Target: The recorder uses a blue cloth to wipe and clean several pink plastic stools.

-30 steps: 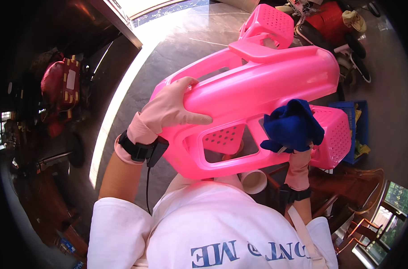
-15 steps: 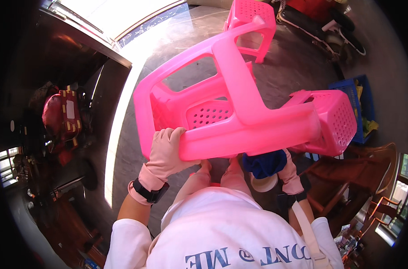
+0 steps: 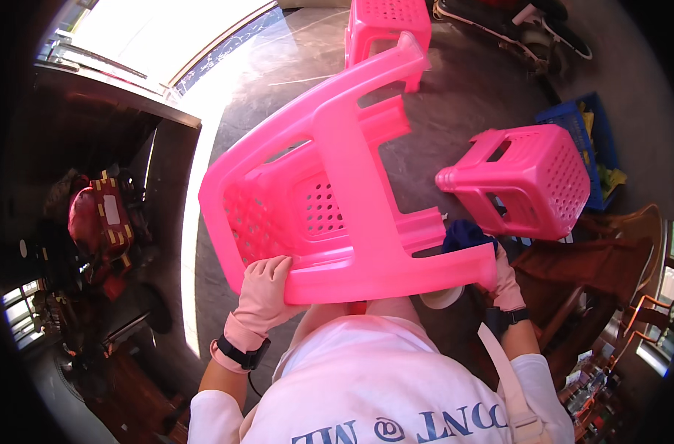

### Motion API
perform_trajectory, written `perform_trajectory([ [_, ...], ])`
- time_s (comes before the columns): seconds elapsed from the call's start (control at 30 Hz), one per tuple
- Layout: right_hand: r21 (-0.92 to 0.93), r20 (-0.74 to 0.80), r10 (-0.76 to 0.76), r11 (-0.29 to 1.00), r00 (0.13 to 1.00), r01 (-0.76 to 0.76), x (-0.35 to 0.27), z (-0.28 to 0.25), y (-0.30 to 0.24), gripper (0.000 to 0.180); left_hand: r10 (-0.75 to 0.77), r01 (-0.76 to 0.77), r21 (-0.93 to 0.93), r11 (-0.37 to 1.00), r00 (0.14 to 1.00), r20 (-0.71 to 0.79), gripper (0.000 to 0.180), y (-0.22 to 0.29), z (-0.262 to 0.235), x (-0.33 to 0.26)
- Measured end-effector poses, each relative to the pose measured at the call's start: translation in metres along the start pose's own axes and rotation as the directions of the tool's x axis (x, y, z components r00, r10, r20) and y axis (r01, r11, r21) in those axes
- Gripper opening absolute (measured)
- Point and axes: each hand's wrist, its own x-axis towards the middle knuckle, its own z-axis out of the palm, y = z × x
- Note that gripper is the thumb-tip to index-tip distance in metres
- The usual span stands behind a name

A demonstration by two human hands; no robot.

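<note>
A pink plastic stool point(image 3: 351, 192) lies on its side in front of me, its perforated seat inside facing me and its legs pointing right. My left hand point(image 3: 261, 294), in a pale pink glove, is closed on the stool's near edge at the left. By the end of the near leg at the right, my gloved right hand point(image 3: 507, 285) holds a dark blue cloth point(image 3: 466, 235). The leg hides part of that hand and cloth. Below the leg, a pale round object point(image 3: 442, 297) shows only in part.
A second pink stool point(image 3: 540, 177) lies tipped at the right; another pink stool point(image 3: 389, 22) stands farther off. Beyond are a blue crate point(image 3: 607, 140) and a two-wheeler point(image 3: 514, 26). A wooden chair point(image 3: 588, 259) is close on my right. Bright doorway point(image 3: 152, 37) at the far left.
The held stool has turned and come lower and to the left, nearer my body. My right hand has moved right with the blue cloth, toward the leg's end. My left hand keeps its grip.
</note>
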Motion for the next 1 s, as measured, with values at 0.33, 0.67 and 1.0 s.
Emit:
perform_trajectory([
  [0.33,-0.068,0.192,-0.072,0.994,0.979,0.087,0.076,0.031,-0.004,0.069,-0.039,-0.034,-0.538,0.842,0.992,-0.124,0.06,0.022,-0.012,0.021],
  [0.67,-0.541,0.443,-0.434,0.569,0.785,0.62,0.157,0.113,-0.093,0.06,-0.105,0.055,-0.315,0.948,0.984,-0.145,0.025,0.026,0.012,0.027],
  [1.0,-0.617,0.738,0.05,-0.355,0.673,0.703,0.253,0.244,-0.056,0.053,-0.137,0.104,-0.314,0.944,0.987,-0.085,0.036,0.021,0.016,0.028],
])
